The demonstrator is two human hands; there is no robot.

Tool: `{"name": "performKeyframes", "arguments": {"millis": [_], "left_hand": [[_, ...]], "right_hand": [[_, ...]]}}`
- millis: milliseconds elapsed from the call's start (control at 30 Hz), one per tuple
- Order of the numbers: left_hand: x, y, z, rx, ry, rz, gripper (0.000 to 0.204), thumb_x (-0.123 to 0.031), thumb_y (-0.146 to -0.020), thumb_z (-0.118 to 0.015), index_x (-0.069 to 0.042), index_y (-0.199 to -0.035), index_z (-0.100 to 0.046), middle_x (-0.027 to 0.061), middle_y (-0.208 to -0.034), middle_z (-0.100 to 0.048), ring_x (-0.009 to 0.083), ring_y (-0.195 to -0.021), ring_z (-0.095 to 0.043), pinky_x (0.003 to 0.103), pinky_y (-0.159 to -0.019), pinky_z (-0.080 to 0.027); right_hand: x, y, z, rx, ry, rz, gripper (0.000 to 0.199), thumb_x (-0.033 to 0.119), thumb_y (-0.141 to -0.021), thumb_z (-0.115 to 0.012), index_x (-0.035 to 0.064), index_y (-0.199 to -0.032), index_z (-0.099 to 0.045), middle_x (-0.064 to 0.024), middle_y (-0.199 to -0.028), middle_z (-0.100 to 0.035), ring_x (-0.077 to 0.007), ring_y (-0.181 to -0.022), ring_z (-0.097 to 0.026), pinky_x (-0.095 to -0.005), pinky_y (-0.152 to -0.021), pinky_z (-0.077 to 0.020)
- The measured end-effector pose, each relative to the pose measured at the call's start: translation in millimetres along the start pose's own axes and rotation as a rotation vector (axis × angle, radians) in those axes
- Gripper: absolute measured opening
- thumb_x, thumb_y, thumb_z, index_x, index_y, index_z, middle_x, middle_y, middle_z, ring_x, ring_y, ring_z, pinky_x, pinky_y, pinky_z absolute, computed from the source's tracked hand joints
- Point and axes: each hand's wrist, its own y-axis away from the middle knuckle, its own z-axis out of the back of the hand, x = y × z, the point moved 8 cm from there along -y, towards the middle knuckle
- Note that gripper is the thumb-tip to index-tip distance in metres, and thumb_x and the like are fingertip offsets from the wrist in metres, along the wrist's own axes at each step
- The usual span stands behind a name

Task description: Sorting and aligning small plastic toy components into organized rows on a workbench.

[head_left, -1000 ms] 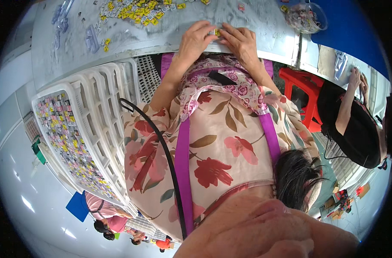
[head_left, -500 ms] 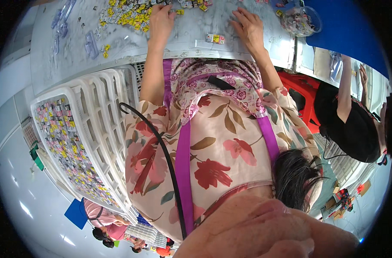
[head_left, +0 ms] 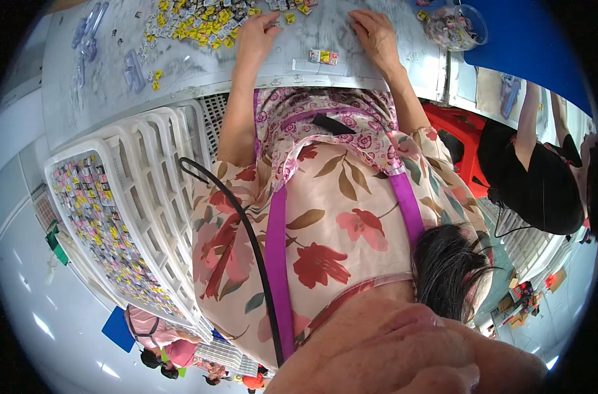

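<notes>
- The left hand (head_left: 258, 34) lies on the grey table (head_left: 200, 65) with its fingertips at the edge of the pile (head_left: 197, 20) of small yellow and white parts; the fingers look bent and close together, and I cannot tell whether they pinch one.
- The right hand (head_left: 376, 33) rests flat on the table, fingers spread a little, holding nothing that shows.
- Between the two hands, nearer the right, lies a short piece (head_left: 324, 57) in red, yellow and white (it looks like a few of the small parts joined in a row); neither hand touches it.
- Judging from that, one small unit seems put together and set down, and the left hand is at the pile for more.
- The pile is still large and spreads along the far side of the table, so much loose stock looks left to work through.
- A white crate (head_left: 115, 217) at the person's left, below the table edge, holds many small coloured pieces covering its floor, which may be finished work (I cannot tell for sure).
- A clear tub (head_left: 456, 26) with more small parts stands at the far right of the table, well apart from both hands.
- Clear plastic strips (head_left: 131, 69) lie on the left part of the table, untouched.
- Another person in black (head_left: 542, 177) works at the right.
</notes>
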Motion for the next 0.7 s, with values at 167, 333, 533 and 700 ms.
{"name": "performKeyframes", "arguments": {"millis": [167,333,533,700], "left_hand": [[-7,1,-5,0.045,-0.017,0.014,0.04,-0.018,-0.082,-0.08,-0.013,-0.121,-0.075,0.011,-0.103,-0.074,0.0242,-0.082,-0.072,0.037,-0.078,-0.056],[-44,2,-38,0.022,0.075,-0.077,0.047,-0.017,-0.081,-0.08,-0.012,-0.127,-0.072,0.0106,-0.103,-0.074,0.0234,-0.08,-0.071,0.037,-0.077,-0.057],[-53,-8,-69,0.091,0.146,-0.088,0.053,-0.014,-0.079,-0.082,-0.011,-0.131,-0.068,0.0105,-0.103,-0.075,0.0221,-0.08,-0.072,0.037,-0.077,-0.057],[-72,-5,-77,0.196,0.039,-0.059,0.029,-0.014,-0.089,-0.069,0.003,-0.114,-0.068,0.0219,-0.107,-0.067,0.0415,-0.102,-0.064,0.049,-0.091,-0.052]], "right_hand": [[12,1,-7,0.076,-0.09,0.008,0.033,0.007,-0.088,-0.073,0.0075,-0.12,-0.072,-0.0111,-0.118,-0.072,-0.0327,-0.107,-0.065,-0.0415,-0.092,-0.0531],[31,-8,-29,0.106,-0.165,0.063,0.033,0.016,-0.087,-0.074,0.0104,-0.12,-0.071,-0.0121,-0.114,-0.071,-0.0361,-0.1,-0.065,-0.0451,-0.088,-0.0522],[20,-2,-25,0.269,-0.267,-0.073,0.027,0.011,-0.089,-0.07,0.0002,-0.114,-0.067,-0.0188,-0.104,-0.069,-0.0411,-0.097,-0.065,-0.0458,-0.083,-0.0526],[17,-2,-24,0.401,-0.238,-0.147,0.036,0.011,-0.089,-0.071,0.0038,-0.124,-0.068,-0.021,-0.107,-0.07,-0.0399,-0.101,-0.066,-0.0452,-0.086,-0.0527]]}}
